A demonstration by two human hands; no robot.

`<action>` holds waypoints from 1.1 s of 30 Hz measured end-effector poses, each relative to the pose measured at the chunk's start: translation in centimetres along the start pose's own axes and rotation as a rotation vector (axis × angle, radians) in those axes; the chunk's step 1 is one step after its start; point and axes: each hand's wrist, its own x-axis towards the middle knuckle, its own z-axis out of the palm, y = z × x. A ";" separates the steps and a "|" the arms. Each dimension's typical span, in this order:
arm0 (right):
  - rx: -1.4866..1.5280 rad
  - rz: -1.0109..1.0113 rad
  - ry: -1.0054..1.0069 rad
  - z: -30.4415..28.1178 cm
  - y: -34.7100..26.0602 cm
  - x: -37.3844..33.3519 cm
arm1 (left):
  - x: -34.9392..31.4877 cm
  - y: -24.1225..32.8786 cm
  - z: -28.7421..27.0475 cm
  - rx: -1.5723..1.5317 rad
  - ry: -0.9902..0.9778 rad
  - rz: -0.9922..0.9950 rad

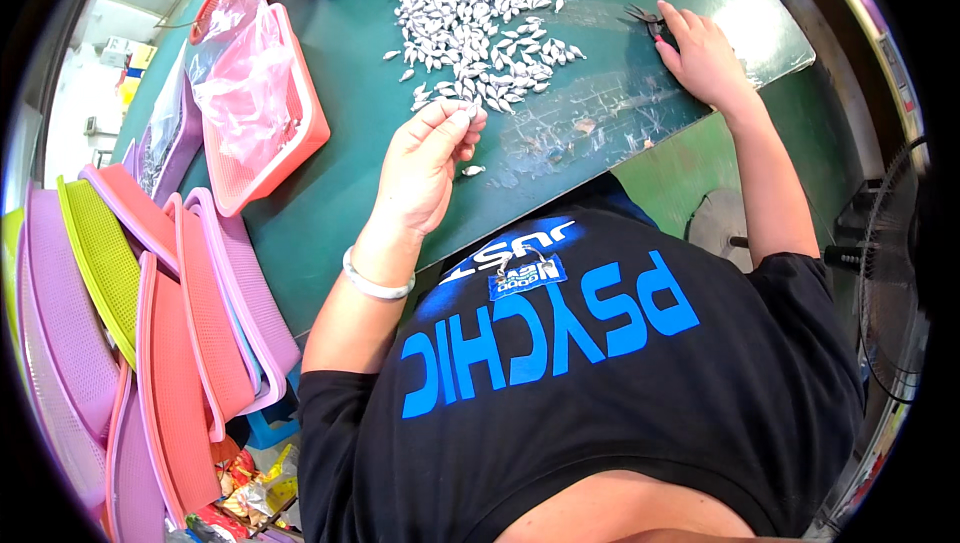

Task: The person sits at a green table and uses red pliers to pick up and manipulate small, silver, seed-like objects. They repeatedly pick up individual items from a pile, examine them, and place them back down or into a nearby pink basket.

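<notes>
Left hand (423,165), centre: fingertips pinched on silvery piece (473,114), below pile (470,5). Right hand (702,58), upper right: fingers clamped on black pliers (649,20). Likely step: trimming; next calls for pliers meeting piece.

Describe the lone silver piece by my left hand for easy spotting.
On the green table, find the silver heap; your left hand is at its near edge. Just right of that hand lies the lone piece, nearer you than the heap, touching no other.
</notes>
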 end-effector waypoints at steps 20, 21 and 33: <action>1.182 -0.154 -0.490 -7.4 -13.5 -1.2 | -0.1 0.6 1.2 -0.048 0.069 0.132; 1.194 -0.140 -0.520 -7.6 -13.7 -1.0 | -0.2 0.6 1.1 -0.047 0.070 0.136; 1.155 -0.185 -0.492 -7.5 -14.4 -0.7 | -0.2 -0.1 0.7 -0.009 0.060 0.170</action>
